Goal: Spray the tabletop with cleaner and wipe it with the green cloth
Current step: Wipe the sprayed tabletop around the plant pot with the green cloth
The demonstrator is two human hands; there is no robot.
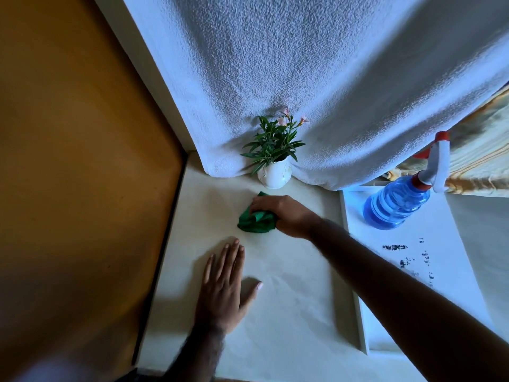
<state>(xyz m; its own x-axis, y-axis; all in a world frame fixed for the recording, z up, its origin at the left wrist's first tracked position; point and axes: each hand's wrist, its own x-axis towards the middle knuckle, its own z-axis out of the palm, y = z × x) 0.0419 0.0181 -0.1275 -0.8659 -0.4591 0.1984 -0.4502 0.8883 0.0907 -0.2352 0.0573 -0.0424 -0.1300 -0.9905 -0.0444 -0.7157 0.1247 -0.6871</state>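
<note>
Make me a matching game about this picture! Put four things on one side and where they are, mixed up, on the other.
Things:
1. green cloth
2. spray bottle
3. flower pot
4. left hand

Places:
A. standing at the back of the table, against the white curtain
B. lying flat on the tabletop, holding nothing
C. bunched up under the right hand
D. standing far to the right, on the white board

Pairs: 1-C, 2-D, 3-A, 4-B

bunched green cloth [256, 220] on tabletop [289, 285], blue spray bottle [396, 205]
</note>
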